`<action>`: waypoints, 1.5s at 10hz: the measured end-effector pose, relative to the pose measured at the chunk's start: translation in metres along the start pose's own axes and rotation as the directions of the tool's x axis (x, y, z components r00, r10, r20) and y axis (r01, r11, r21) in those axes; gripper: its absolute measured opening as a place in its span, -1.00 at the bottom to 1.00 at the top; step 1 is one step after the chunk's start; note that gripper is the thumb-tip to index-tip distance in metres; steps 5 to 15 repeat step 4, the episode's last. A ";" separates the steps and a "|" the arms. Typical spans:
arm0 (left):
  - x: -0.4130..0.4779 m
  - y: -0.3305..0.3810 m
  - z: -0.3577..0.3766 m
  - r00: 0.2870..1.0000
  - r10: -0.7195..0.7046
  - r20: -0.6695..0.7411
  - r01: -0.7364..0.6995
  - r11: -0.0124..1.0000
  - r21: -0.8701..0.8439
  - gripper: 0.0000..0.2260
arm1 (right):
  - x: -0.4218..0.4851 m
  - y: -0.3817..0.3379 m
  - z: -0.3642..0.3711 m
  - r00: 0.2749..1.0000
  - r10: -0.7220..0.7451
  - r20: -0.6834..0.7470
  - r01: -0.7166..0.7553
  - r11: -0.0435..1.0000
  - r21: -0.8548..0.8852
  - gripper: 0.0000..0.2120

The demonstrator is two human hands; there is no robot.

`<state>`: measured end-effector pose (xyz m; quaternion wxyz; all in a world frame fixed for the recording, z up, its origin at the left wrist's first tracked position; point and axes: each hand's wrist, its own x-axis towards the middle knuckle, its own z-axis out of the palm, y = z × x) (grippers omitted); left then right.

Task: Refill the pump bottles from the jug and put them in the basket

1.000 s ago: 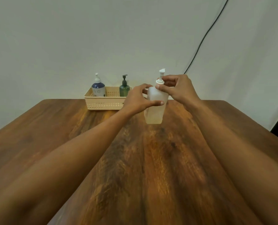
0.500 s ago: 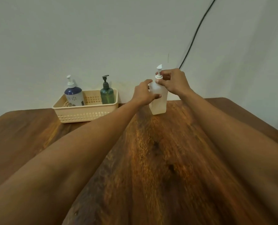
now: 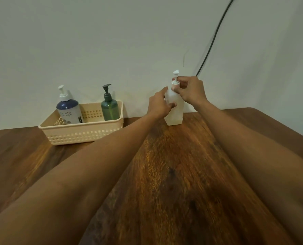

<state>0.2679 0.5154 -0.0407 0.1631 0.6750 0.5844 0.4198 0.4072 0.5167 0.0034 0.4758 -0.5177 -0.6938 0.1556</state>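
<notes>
Fingers [image 3: 178, 85] of my right hand [image 3: 190, 91] are pinched round the collar of the white pump, just under its nozzle, while my left hand [image 3: 158, 104] is wrapped about the body of the frosted pump bottle [image 3: 175, 112] to steady it. Both hands are closed on that one bottle. A second ago I had it lifted clear of the wood; half a second ago it was down, and now it stands upright on the wooden table [image 3: 173, 174] near the far edge, just right of the cream basket [image 3: 83, 132]. I read that as the pump being screwed home with the bottle braced on the table, so the refill of this one looks finished and only the move into the basket is left.

In the basket the blue and white pump bottle [image 3: 69, 110] stands at the left end and the green pump bottle [image 3: 110, 107] at the right, with free room between them. A dark cable [image 3: 212, 39] runs down the wall behind my right hand.

No jug shows anywhere in view. I cannot tell the liquid level through the frosted wall, nor whether the collar is fully tight, since my fingers cover the thread. My left palm hides most of the bottle's left side.
</notes>
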 end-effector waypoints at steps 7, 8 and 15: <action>-0.014 0.005 -0.014 0.996 0.050 0.069 -0.059 0.988 0.146 0.01 | -0.007 -0.004 -0.006 0.998 0.067 0.020 -0.066 0.998 -0.017 -0.38; -0.014 0.005 -0.014 0.996 0.050 0.069 -0.059 0.988 0.146 0.01 | -0.007 -0.004 -0.006 0.998 0.067 0.020 -0.066 0.998 -0.017 -0.38; -0.014 0.005 -0.014 0.996 0.050 0.069 -0.059 0.988 0.146 0.01 | -0.007 -0.004 -0.006 0.998 0.067 0.020 -0.066 0.998 -0.017 -0.38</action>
